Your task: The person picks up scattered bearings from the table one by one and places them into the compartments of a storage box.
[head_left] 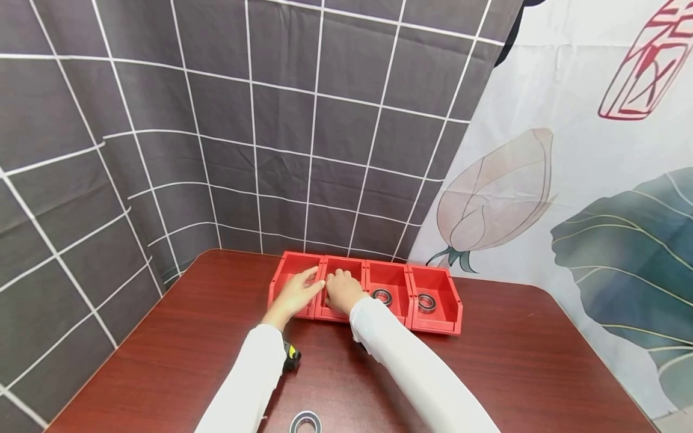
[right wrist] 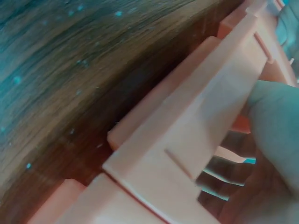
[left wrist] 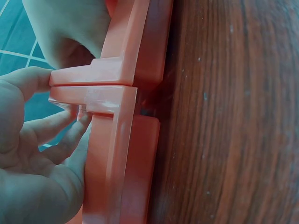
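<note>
Four red plastic bins stand side by side. My left hand [head_left: 295, 294] is at the leftmost bin [head_left: 277, 282], its thumb at the rim beside the second bin [head_left: 346, 261]. In the left wrist view, thumb and fingers [left wrist: 46, 128] pinch the adjoining side walls [left wrist: 93, 100] from either side. My right hand [head_left: 343, 291] reaches down into the second bin with bent fingers; its fingertips are hidden behind the bin wall [right wrist: 205, 126], and I cannot tell what they hold. One bearing [head_left: 382, 296] lies in the third bin, another bearing [head_left: 426, 303] in the rightmost bin [head_left: 453, 300].
A further bearing [head_left: 305, 422] lies on the reddish-brown table [head_left: 520, 361] at the near edge of the head view. Beside the left sleeve [head_left: 246, 379] shows a black device [head_left: 292, 356] with a yellow mark. Grey gridded cloth [head_left: 281, 162] hangs behind the bins.
</note>
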